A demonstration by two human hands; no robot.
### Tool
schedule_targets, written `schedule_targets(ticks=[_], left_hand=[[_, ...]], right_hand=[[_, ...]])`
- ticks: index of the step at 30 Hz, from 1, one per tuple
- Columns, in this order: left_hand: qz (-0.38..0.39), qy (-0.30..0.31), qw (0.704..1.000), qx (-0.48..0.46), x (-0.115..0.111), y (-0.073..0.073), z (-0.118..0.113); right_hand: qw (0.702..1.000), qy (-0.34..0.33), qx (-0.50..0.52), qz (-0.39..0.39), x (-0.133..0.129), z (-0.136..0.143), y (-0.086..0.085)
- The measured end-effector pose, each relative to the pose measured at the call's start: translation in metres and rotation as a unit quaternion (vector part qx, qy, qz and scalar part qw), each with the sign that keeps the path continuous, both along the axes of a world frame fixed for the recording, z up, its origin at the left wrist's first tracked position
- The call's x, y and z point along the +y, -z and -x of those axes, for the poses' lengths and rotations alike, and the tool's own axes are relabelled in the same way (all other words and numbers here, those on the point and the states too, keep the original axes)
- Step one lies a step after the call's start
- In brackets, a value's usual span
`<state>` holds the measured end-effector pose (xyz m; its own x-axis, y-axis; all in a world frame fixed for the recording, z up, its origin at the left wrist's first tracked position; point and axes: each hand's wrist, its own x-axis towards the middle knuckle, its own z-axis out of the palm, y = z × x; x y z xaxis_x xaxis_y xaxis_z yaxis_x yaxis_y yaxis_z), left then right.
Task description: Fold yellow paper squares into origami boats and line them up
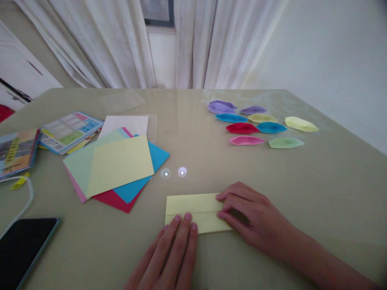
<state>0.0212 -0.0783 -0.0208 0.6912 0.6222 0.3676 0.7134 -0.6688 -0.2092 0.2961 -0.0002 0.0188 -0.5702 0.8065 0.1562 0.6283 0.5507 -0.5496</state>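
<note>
A pale yellow sheet of paper point(193, 204), folded into a long strip, lies flat on the table in front of me. A lengthwise edge of the fold runs along its middle. My left hand point(173, 253) rests flat on the strip's lower left part, fingers stretched out. At the right end, my right hand point(252, 213) has its thumb and curled fingers on the paper, gripping that end. The strip's right edge is partly hidden under this hand.
Folded paper boats, among them a red one point(242, 128), sit at the back right. Coloured sheets point(121, 165) are stacked left of centre. A phone point(27, 245), a white cable point(30, 193), a booklet point(18, 151) and a printed packet point(72, 131) lie further left.
</note>
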Motion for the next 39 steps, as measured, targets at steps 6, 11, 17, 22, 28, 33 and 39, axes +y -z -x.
schedule_targets(ticks=[6,11,17,22,28,33,39], left_hand=[[0.002,-0.007,1.0,-0.003,0.0,-0.001,0.0],[0.003,0.003,1.0,-0.011,0.003,0.0,0.001],[0.019,0.015,1.0,-0.013,0.002,0.001,0.005],[0.025,0.042,0.999,-0.014,0.007,-0.002,0.005],[0.033,0.033,0.999,-0.002,0.011,-0.001,0.006],[0.026,0.023,0.999,0.0,0.011,0.0,0.007],[0.024,0.026,0.999,-0.008,0.011,-0.003,0.007]], right_hand=[[1.0,0.003,-0.002,0.0,0.0,0.0,-0.001],[1.0,-0.005,-0.003,-0.005,0.001,0.0,-0.001],[1.0,-0.005,-0.002,0.003,0.001,-0.001,0.0],[1.0,-0.003,0.001,0.008,0.0,-0.002,0.0],[1.0,-0.017,-0.006,0.003,0.001,-0.001,-0.002],[0.999,-0.023,-0.02,0.015,0.001,-0.001,-0.004],[0.998,-0.043,-0.028,0.033,0.004,-0.004,-0.006]])
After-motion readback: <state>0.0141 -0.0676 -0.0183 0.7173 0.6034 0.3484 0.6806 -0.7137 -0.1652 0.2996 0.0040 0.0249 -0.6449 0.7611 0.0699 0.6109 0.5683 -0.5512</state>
